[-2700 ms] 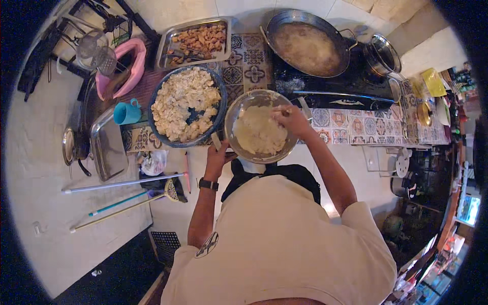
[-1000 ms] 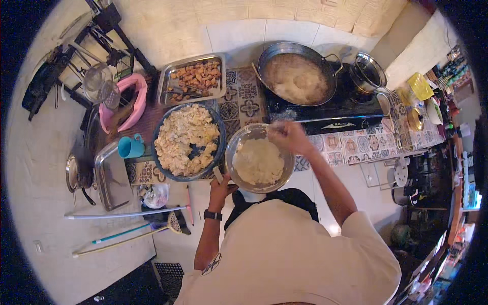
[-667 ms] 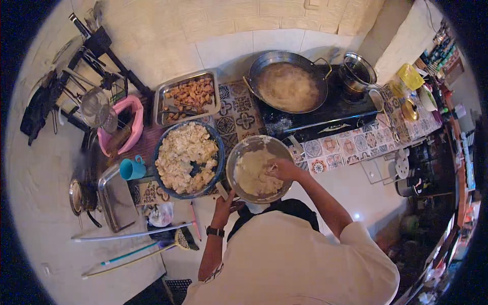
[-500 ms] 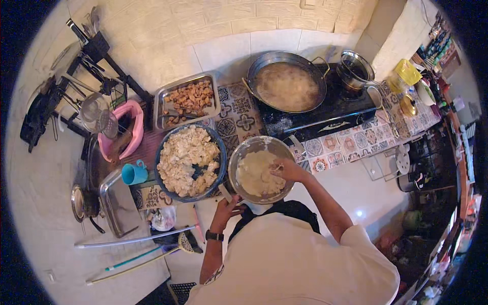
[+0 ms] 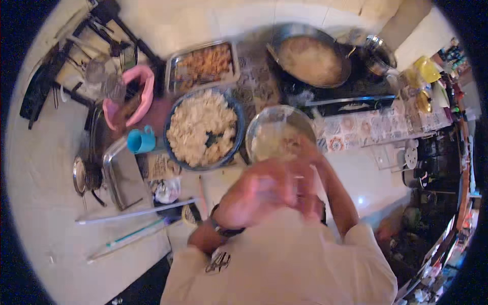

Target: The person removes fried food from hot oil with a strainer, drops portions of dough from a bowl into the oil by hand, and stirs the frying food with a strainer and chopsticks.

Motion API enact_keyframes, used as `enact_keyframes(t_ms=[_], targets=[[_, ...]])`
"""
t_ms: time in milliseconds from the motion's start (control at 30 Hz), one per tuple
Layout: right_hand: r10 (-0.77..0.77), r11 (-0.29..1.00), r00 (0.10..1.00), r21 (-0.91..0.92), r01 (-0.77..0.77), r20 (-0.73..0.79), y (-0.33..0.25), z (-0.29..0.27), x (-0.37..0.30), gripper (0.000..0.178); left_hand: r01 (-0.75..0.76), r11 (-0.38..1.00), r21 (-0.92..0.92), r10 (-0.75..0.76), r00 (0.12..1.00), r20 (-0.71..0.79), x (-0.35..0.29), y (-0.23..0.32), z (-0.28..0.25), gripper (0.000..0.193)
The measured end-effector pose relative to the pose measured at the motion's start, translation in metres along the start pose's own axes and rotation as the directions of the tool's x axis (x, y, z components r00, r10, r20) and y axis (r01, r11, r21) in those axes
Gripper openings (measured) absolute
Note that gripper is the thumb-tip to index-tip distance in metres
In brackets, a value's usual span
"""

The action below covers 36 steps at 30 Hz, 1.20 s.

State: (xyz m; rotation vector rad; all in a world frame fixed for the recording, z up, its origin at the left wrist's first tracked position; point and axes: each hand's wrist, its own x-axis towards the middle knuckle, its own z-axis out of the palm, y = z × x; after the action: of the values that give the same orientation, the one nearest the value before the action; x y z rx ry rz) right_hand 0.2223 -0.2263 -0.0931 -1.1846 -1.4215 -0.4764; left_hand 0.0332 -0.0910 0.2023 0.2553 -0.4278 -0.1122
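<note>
A steel bowl point(image 5: 252, 129) of pale batter or flour mix stands at the counter's front edge. My right hand point(image 5: 307, 151) is at the bowl's right side, low over the mix; its fingers are blurred and partly covered. Raised in front of my chest, my left hand point(image 5: 272, 187) is smeared by motion and hides the bowl's near rim. What it holds, if anything, I cannot make out. Left of the bowl sits a blue basin point(image 5: 239, 133) heaped with flour-coated pieces point(image 5: 201, 127), with a gap in the heap at the right.
Behind the basin lies a metal tray point(image 5: 237, 76) of browned fried pieces. A wok point(image 5: 310, 60) of bubbling oil sits on the black stove point(image 5: 351, 104), with a pot point(image 5: 378, 56) beside it. A turquoise mug point(image 5: 141, 141) and pink container point(image 5: 147, 96) stand left, near hanging utensils.
My left hand has risen from beside the bowl and swung right, toward my chest. The right hand stays at the bowl. The whole view has shifted, with the counter things appearing higher and farther right.
</note>
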Motion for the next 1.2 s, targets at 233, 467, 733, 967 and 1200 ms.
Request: enact_keyframes(t_ms=[233, 467, 733, 967, 1200], targets=[[0.928, 0.195, 0.160, -0.070, -0.978, 0.337, -0.036, -0.006, 0.050, 0.037, -0.223, 0.956, -0.188, 0.276, 0.902, 0.331, 0.031, -0.034, 0.047, 0.076], [0.948, 0.157, 0.128, -0.077, -0.985, 0.293, -0.049, -0.011, 0.048, 0.033, -0.122, 0.949, -0.291, 0.207, 0.937, 0.283, 0.023, -0.055, 0.058, 0.076], [0.951, 0.148, 0.134, -0.029, -0.989, 0.279, -0.060, -0.012, 0.069, 0.031, -0.051, 0.937, -0.346, 0.140, 0.962, 0.235, 0.008, -0.071, 0.076, 0.077], [0.934, 0.230, 0.211, -0.034, -0.973, 0.288, -0.055, -0.010, 0.066, 0.031, -0.030, 0.921, -0.389, 0.111, 0.976, 0.187, 0.022, -0.069, 0.075, 0.078], [0.955, 0.173, 0.148, -0.080, -0.982, 0.257, -0.048, -0.006, 0.069, 0.029, -0.002, 0.896, -0.443, 0.067, 0.989, 0.132, 0.021, -0.070, 0.080, 0.079]])
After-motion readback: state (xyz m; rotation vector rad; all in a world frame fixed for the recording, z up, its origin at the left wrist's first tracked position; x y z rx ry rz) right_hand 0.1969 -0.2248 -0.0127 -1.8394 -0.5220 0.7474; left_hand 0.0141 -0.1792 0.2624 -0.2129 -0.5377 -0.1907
